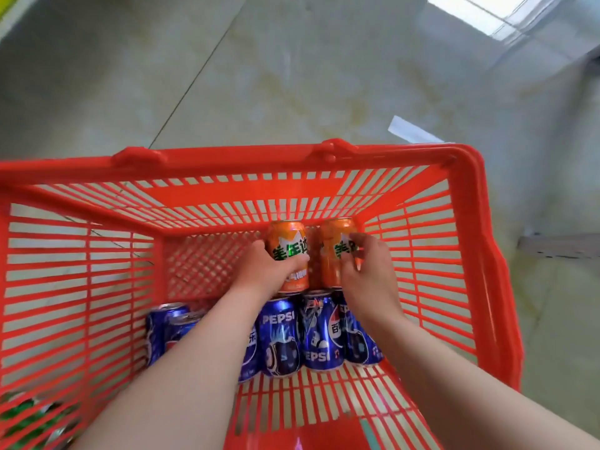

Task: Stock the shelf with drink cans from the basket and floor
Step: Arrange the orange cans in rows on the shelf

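Both my arms reach down into a red plastic basket. Two orange drink cans stand at its far wall. My left hand wraps around the left orange can. My right hand curls its fingers on the right orange can. Nearer to me, several blue Pepsi cans stand in a row on the basket's floor, partly hidden by my forearms. No shelf is in view.
The basket sits on a pale tiled floor. Green cans show through the basket's left wall at the bottom left. A white scrap lies on the floor beyond the rim.
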{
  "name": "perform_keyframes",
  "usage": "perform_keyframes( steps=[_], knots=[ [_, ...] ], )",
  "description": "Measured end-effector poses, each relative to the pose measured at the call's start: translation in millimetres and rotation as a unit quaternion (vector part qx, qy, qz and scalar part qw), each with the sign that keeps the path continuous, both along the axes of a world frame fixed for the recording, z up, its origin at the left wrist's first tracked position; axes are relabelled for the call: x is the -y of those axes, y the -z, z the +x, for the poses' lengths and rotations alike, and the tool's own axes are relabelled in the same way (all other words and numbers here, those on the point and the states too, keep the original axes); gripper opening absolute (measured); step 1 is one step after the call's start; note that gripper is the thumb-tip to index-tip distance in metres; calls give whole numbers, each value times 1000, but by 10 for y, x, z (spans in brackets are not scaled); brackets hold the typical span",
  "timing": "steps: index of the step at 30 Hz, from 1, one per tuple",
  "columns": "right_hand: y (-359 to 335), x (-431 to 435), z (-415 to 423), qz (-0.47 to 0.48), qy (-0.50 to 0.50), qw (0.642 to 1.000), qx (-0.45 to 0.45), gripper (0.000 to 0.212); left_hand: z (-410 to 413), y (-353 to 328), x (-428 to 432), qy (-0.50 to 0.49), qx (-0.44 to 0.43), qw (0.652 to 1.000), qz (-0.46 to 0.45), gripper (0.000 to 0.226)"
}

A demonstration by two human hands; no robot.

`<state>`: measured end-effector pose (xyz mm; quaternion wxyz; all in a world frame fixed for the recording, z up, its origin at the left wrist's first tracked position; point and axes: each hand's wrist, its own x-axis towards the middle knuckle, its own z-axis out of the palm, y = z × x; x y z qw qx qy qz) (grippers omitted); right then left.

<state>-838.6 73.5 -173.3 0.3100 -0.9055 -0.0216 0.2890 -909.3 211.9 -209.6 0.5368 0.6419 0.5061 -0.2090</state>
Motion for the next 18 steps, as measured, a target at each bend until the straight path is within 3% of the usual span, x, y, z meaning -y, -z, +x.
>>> perform_keyframes(
  steps=[5, 10, 12, 15, 18],
  knots=[
    [86, -245, 90, -12, 9, 999, -49, 35, -273, -66, -449, 5, -19, 1000, 0, 47],
    [328, -486, -18, -12, -15, 988, -152, 59, -484, -43, -672, -25, -39, 999, 18, 38],
    [417, -551, -54, -6, -29, 988, -152, 53, -506, -36, -711, -39, -40, 998, 8, 39],
    [385, -607, -46, 1, -31, 986, -161, 38, -522, -85, -761, -61, -43, 997, 2, 60],
    [175, -631, -5, 23, -27, 984, -174, 26, -514, -246, -778, -87, -44, 995, 3, 55]
  ],
)
